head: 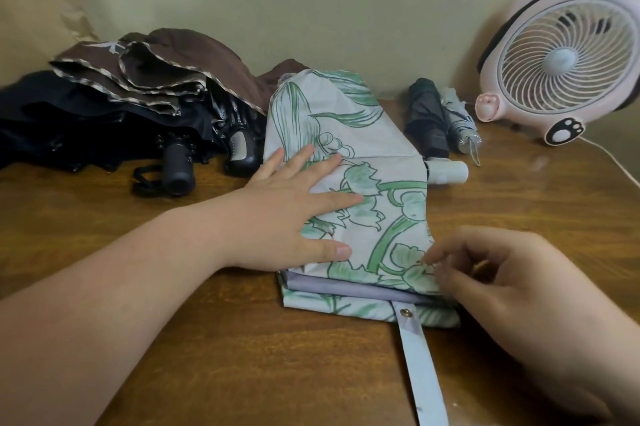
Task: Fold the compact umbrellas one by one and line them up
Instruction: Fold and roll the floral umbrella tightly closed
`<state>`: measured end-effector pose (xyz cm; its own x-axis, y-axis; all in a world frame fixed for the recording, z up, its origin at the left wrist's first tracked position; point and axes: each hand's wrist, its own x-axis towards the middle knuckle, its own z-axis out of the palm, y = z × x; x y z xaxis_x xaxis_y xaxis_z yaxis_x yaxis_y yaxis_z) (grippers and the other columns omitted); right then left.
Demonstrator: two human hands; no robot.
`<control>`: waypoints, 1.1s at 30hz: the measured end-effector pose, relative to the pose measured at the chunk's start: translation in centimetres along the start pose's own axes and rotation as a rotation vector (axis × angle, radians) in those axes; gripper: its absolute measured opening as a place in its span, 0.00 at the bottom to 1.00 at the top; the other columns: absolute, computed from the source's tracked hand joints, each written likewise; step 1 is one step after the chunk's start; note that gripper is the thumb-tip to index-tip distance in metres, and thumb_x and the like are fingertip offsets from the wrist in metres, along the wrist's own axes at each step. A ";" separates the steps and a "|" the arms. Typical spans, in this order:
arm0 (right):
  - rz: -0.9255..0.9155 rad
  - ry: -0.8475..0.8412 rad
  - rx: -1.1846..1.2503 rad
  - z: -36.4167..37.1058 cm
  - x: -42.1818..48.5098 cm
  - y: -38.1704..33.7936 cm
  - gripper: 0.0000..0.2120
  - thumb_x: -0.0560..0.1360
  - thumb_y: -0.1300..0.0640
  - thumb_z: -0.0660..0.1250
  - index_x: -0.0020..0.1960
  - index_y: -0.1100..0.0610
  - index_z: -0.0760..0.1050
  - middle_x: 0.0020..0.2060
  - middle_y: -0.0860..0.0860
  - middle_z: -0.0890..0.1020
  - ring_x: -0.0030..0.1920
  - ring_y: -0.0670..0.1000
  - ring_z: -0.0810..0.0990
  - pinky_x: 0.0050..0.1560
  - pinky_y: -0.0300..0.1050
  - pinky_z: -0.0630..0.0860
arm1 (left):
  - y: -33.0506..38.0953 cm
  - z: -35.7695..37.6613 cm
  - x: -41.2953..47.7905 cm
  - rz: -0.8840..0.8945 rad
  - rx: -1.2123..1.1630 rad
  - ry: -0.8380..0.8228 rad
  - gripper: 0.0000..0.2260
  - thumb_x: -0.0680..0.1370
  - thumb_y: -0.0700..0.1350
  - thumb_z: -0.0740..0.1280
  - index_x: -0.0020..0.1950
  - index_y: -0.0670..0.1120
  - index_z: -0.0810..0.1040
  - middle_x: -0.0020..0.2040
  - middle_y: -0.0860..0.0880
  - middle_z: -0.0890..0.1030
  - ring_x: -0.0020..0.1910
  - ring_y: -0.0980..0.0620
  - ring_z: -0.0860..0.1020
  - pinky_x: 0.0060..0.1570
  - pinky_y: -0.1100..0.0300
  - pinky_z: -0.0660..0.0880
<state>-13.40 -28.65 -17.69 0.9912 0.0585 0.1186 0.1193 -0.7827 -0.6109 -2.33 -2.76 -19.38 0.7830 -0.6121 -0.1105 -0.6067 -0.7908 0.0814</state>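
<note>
Left forearm [114, 297] enters from the lower left corner and reaches across the table [242, 349].

At far left, by the wall, a black umbrella [62, 120] lies unfolded in a loose heap. A brown umbrella [173, 61] with pale edging lies on top of it, also unfolded. Two black handles [178, 169] point toward the camera from under this heap; one has a wrist loop lying on the table.

Left hand [294, 214] lies flat on the floral umbrella [377, 155], fingers straight and spread, pressing the cloth down on its left side.

Floral umbrella is at table centre, white with a green leaf print. Its canopy is collapsed and laid in flat pleats, not rolled. Its white handle [446, 172] sticks out at the right side, on the table. Its strap [419, 370] is loose and runs from the near edge toward the camera, with a metal snap [405, 313] showing where it leaves the cloth.

Right hand [512, 290] is at the canopy's near right corner, fingers curled, fingertips [431, 257] touching the cloth edge. The hand is blurred; whether it pinches the cloth cannot be told.

Behind the white handle, a dark umbrella [427, 113] and a grey umbrella [460, 124] lie folded and side by side, touching.

At far right stands a pink fan [561, 58], facing the camera. Its white cable [609, 158] trails off the right edge.
</note>
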 end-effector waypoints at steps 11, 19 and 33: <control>-0.040 -0.013 -0.094 0.2 1.5 -0.3 0.14 0.67 0.45 0.77 0.51 0.37 0.79 0.45 0.38 0.79 0.41 0.43 0.81 0.40 0.40 0.76 | 0.2 0.3 0.4 -0.055 0.006 0.066 0.35 0.74 0.77 0.42 0.79 0.71 0.39 0.80 0.61 0.30 0.78 0.56 0.27 0.79 0.47 0.31; -0.058 0.127 0.235 1.7 1.7 2.5 0.16 0.73 0.66 0.76 0.49 0.44 0.83 0.39 0.48 0.85 0.36 0.49 0.82 0.37 0.35 0.75 | 0.4 0.1 0.9 -0.097 0.036 0.087 0.43 0.66 0.81 0.37 0.79 0.68 0.33 0.80 0.60 0.29 0.80 0.57 0.30 0.79 0.51 0.32; -0.257 0.065 -0.515 -1.0 5.0 -3.0 0.11 0.76 0.48 0.68 0.57 0.44 0.80 0.46 0.40 0.76 0.46 0.45 0.77 0.48 0.45 0.77 | 0.8 -0.5 0.8 -0.078 0.059 0.009 0.42 0.68 0.82 0.45 0.77 0.70 0.31 0.79 0.58 0.26 0.79 0.53 0.27 0.79 0.48 0.31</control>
<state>-8.85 -26.67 -14.49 0.9265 0.2616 0.2705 0.2969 -0.9498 -0.0985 -2.11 -3.85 -18.93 0.8292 -0.5490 -0.1050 -0.5508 -0.8345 0.0140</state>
